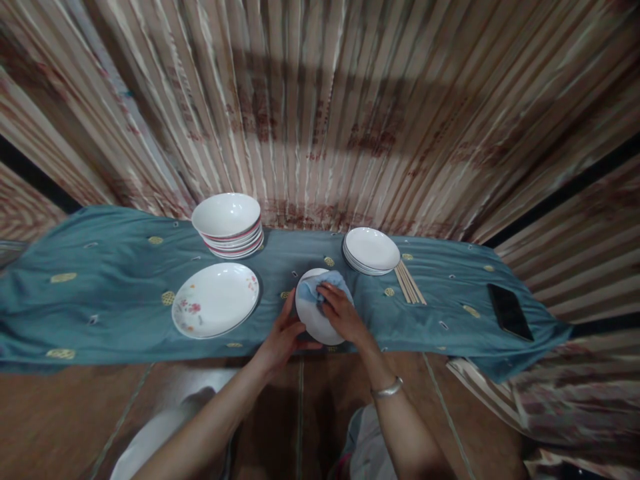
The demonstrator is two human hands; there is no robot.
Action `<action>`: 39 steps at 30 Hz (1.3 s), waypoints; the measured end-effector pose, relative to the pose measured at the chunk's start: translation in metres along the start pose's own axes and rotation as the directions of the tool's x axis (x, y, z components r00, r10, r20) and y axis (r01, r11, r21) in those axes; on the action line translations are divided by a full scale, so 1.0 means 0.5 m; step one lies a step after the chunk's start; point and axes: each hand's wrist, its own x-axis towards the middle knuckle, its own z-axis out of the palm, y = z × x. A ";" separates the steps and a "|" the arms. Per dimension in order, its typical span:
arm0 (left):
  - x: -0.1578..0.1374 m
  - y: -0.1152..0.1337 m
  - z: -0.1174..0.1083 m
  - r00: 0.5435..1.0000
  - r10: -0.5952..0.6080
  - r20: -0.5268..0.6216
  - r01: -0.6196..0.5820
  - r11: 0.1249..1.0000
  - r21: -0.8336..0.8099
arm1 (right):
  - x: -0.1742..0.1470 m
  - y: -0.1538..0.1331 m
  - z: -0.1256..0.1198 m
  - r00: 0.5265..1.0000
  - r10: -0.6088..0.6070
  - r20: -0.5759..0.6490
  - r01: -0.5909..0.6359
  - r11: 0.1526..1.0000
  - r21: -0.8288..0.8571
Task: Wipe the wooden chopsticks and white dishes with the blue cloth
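Note:
In front of me a small white plate (320, 327) is tilted near the table's front edge. My left hand (284, 340) grips its left rim, with some fingers at the underside. A light blue cloth (327, 283) lies folded over the upper part of the plate. My right hand (343, 312) presses the cloth onto the plate's face, fingers closed on it. To the left rests a large oval plate (215, 300) with pink flowers. Behind my hands on the right stands a stack of small white plates (373, 250), beside several wooden chopsticks (410, 283).
A stack of white bowls (227, 217) with red rims stands at the back left. A black phone (509, 311) lies at the right end. The narrow table has a teal cloth (130, 287) with a pineapple print. Patterned curtains (310, 113) hang right behind it.

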 end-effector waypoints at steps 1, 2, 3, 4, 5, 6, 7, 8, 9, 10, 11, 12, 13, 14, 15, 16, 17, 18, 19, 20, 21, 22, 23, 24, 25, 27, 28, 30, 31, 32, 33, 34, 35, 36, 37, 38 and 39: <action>-0.001 0.000 0.000 1.000 0.001 0.002 -0.001 1.000 -0.002 | 0.002 -0.005 0.004 1.000 -0.010 0.007 0.010 1.000 0.015; -0.001 0.000 0.000 1.000 0.004 0.004 -0.004 1.000 -0.004 | 0.003 -0.011 0.007 1.000 -0.021 0.014 0.021 0.999 0.032; -0.001 0.000 0.000 1.000 0.007 0.006 -0.007 1.000 -0.008 | 0.005 -0.017 0.010 0.999 -0.034 0.023 0.033 0.998 0.048; -0.001 -0.001 0.000 1.000 0.009 0.004 -0.009 1.000 -0.012 | 0.006 -0.024 0.012 0.998 -0.048 0.036 0.046 0.997 0.066; -0.001 -0.001 0.000 1.000 0.008 -0.003 -0.008 1.000 -0.015 | 0.007 -0.031 0.012 0.997 -0.063 0.051 0.058 0.995 0.087; 0.000 -0.002 -0.001 1.000 0.007 -0.013 -0.007 1.000 -0.018 | 0.008 -0.037 0.012 0.995 -0.076 0.066 0.069 0.992 0.110; 0.001 -0.003 -0.001 1.000 0.005 -0.024 -0.006 1.000 -0.022 | 0.008 -0.043 0.011 0.993 -0.088 0.080 0.077 0.987 0.138; 0.002 -0.004 -0.003 0.999 0.005 -0.031 -0.006 1.000 -0.026 | 0.007 -0.047 0.009 0.990 -0.101 0.094 0.084 0.982 0.168; 0.003 -0.006 -0.004 0.999 0.007 -0.034 -0.008 1.000 -0.030 | 0.006 -0.051 0.006 0.988 -0.112 0.108 0.089 0.976 0.199; 0.005 -0.006 -0.005 0.999 0.009 -0.035 -0.011 0.999 -0.031 | 0.005 -0.054 0.003 0.985 -0.123 0.124 0.092 0.969 0.229; 0.006 -0.007 -0.007 0.999 0.011 -0.035 -0.012 1.000 -0.028 | 0.003 -0.055 -0.002 0.981 -0.132 0.146 0.091 0.962 0.258; 0.006 -0.007 -0.008 0.999 0.012 -0.033 -0.012 1.000 -0.023 | 0.001 -0.057 -0.007 0.975 -0.138 0.172 0.085 0.955 0.286; 0.007 -0.007 -0.009 0.999 0.010 -0.031 -0.011 1.000 -0.015 | -0.001 -0.058 -0.012 0.969 -0.142 0.201 0.075 0.948 0.310; 0.007 -0.006 -0.009 1.000 0.008 -0.028 -0.009 1.000 -0.005 | -0.004 -0.059 -0.018 0.962 -0.143 0.231 0.060 0.941 0.332; 0.007 -0.006 -0.010 1.000 0.005 -0.024 -0.005 1.000 0.005 | -0.006 -0.060 -0.023 0.956 -0.140 0.258 0.043 0.936 0.350; 0.007 -0.005 -0.010 1.000 0.001 -0.018 -0.001 1.000 0.012 | -0.008 -0.061 -0.029 0.950 -0.135 0.283 0.024 0.931 0.364; 0.007 -0.004 -0.010 1.000 -0.001 -0.010 0.001 1.000 0.015 | -0.010 -0.063 -0.034 0.944 -0.125 0.304 0.003 0.928 0.373; 0.007 -0.004 -0.010 1.000 -0.002 -0.006 0.002 1.000 0.016 | -0.012 -0.065 -0.039 0.939 -0.113 0.324 -0.020 0.924 0.381; 0.006 -0.003 -0.010 1.000 -0.001 -0.001 0.001 1.000 0.014 | -0.013 -0.066 -0.043 0.934 -0.098 0.345 -0.046 0.921 0.386; 0.006 -0.003 -0.009 1.000 0.001 0.003 -0.001 1.000 0.013 | -0.015 -0.067 -0.047 0.927 -0.082 0.367 -0.073 0.918 0.390; 0.005 -0.002 -0.008 1.000 0.005 0.005 -0.005 1.000 0.013 | -0.017 -0.067 -0.051 0.919 -0.063 0.389 -0.103 0.915 0.390; 0.004 -0.002 -0.007 1.000 0.008 0.001 -0.008 1.000 0.016 | -0.019 -0.066 -0.054 0.911 -0.040 0.411 -0.134 0.912 0.387; 0.004 -0.001 -0.006 1.000 0.009 -0.005 -0.009 1.000 0.021 | -0.021 -0.065 -0.057 0.902 -0.014 0.432 -0.167 0.911 0.378; 0.003 -0.001 -0.005 1.000 0.008 -0.012 -0.008 1.000 0.025 | -0.023 -0.063 -0.060 0.892 0.016 0.452 -0.198 0.912 0.360; 0.003 0.000 -0.005 1.000 0.007 -0.019 -0.007 1.000 0.028 | -0.024 -0.061 -0.064 0.881 0.051 0.470 -0.229 0.916 0.330; 0.003 0.001 -0.004 1.000 0.004 -0.027 -0.003 1.000 0.028 | -0.028 -0.058 -0.071 0.857 0.134 0.498 -0.281 0.931 0.235; 0.004 0.001 -0.004 1.000 0.004 -0.024 -0.003 1.000 0.026 | -0.029 -0.056 -0.075 0.847 0.174 0.502 -0.297 0.939 0.174; 0.004 0.000 -0.006 1.000 0.005 -0.012 -0.005 1.000 0.023 | -0.031 -0.055 -0.083 0.840 0.245 0.485 -0.302 0.952 0.042; 0.005 0.000 -0.007 1.000 0.007 -0.004 -0.007 1.000 0.020 | -0.032 -0.055 -0.086 0.843 0.271 0.465 -0.292 0.956 -0.027; 0.005 -0.001 -0.009 1.000 0.010 0.003 -0.010 1.000 0.017 | -0.033 -0.056 -0.089 0.851 0.289 0.438 -0.274 0.957 -0.099; 0.005 -0.002 -0.010 1.000 0.013 0.009 -0.013 1.000 0.014 | -0.035 -0.056 -0.090 0.862 0.302 0.406 -0.251 0.952 -0.174; 0.006 -0.002 -0.011 1.000 0.014 0.011 -0.014 1.000 0.013 | -0.036 -0.056 -0.091 0.874 0.312 0.372 -0.229 0.941 -0.251; 0.006 -0.003 -0.011 1.000 0.014 0.007 -0.014 1.000 0.014 | -0.038 -0.055 -0.090 0.887 0.318 0.334 -0.209 0.923 -0.324; 0.006 -0.003 -0.011 1.000 0.013 0.001 -0.013 1.000 0.015 | -0.039 -0.053 -0.088 0.901 0.322 0.292 -0.195 0.899 -0.391; 0.006 -0.004 -0.011 1.000 0.012 -0.007 -0.012 1.000 0.016 | -0.041 -0.051 -0.084 0.916 0.322 0.241 -0.189 0.874 -0.449; 0.006 -0.004 -0.010 1.000 0.012 -0.014 -0.012 1.000 0.015 | -0.043 -0.047 -0.080 0.931 0.316 0.181 -0.192 0.848 -0.493; 0.005 -0.004 -0.008 1.000 0.014 -0.019 -0.013 1.000 0.012 | -0.044 -0.043 -0.076 0.945 0.305 0.118 -0.201 0.827 -0.525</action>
